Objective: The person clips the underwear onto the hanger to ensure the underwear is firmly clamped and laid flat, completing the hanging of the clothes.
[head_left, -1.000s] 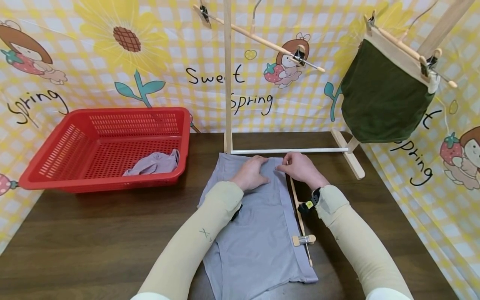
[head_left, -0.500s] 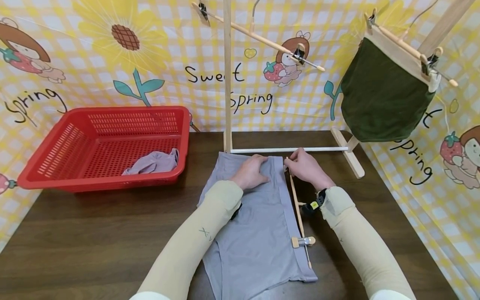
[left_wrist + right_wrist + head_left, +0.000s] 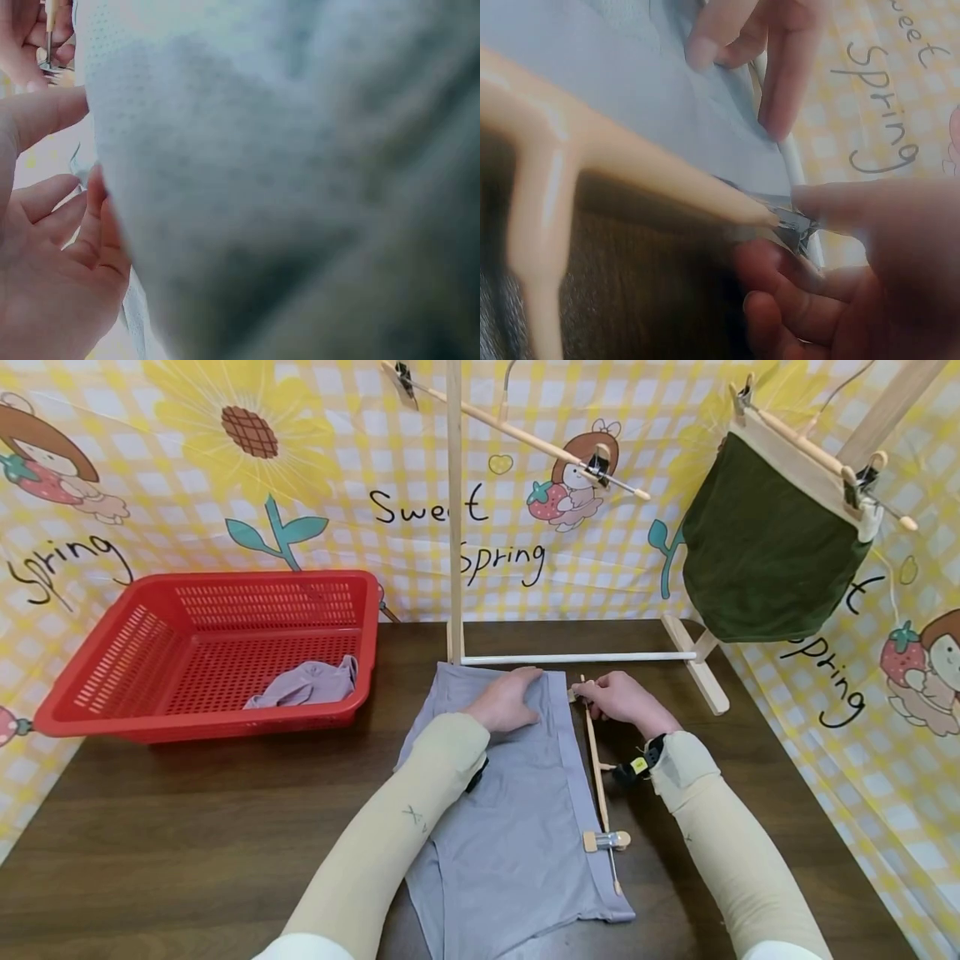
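Note:
Grey-lilac underpants (image 3: 510,810) lie flat on the table, waistband to the right. My left hand (image 3: 508,700) rests on their upper part, fingers spread over the cloth. Along the waistband lies a wooden clip hanger (image 3: 592,747). Its near clip (image 3: 606,841) sits on the waistband. My right hand (image 3: 618,700) pinches the hanger's far clip (image 3: 796,225) between thumb and fingers, just right of the waistband. In the left wrist view, blurred cloth (image 3: 225,150) fills most of the frame beside my left fingers.
A red basket (image 3: 202,727) with a crumpled lilac cloth (image 3: 307,683) stands at the left. Behind the underpants is a wooden rack with a white bottom bar (image 3: 577,658). An unloaded clip hanger (image 3: 517,437) and dark green underpants (image 3: 772,543) hang above.
My right hand has moved from the waistband's far corner slightly right and toward me, and the far clip now sits apart from the cloth. My left hand stays nearly in place.

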